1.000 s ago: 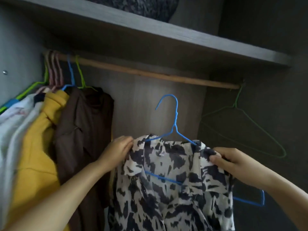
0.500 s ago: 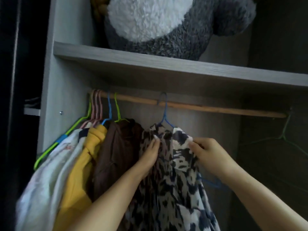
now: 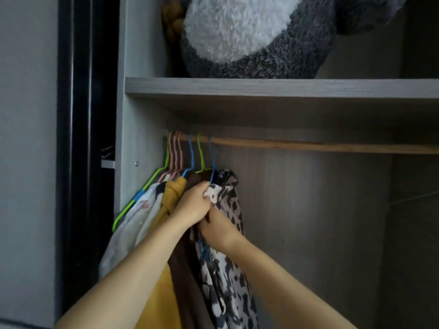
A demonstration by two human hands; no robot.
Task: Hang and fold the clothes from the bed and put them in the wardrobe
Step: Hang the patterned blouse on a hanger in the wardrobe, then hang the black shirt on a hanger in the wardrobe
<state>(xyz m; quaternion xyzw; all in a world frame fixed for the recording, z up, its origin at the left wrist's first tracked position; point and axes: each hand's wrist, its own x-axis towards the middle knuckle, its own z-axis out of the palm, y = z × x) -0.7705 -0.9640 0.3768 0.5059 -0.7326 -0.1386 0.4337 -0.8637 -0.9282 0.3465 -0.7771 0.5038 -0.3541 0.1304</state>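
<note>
A black-and-white patterned garment (image 3: pixel 228 264) hangs on a blue wire hanger (image 3: pixel 211 157) hooked over the wooden wardrobe rail (image 3: pixel 308 146), pressed against the other hung clothes at the rail's left end. My left hand (image 3: pixel 192 205) grips the garment's top near the collar. My right hand (image 3: pixel 218 227) sits just below it, its fingers curled round the garment's front edge. Left of it hang a brown garment (image 3: pixel 187 276), a yellow one (image 3: pixel 171 193) and a pale one (image 3: pixel 140 217).
A large grey-and-white plush toy (image 3: pixel 249 34) sits on the shelf (image 3: pixel 261 87) above the rail. The wardrobe's side panel (image 3: pixel 140 129) stands at the left beside a dark gap. An empty thin hanger (image 3: pixel 413 199) shows faintly at the far right.
The patterned garment on its hanger has slid left along the rail against the brown garment. Both hands have come together on its top. The camera has tilted up and left.
</note>
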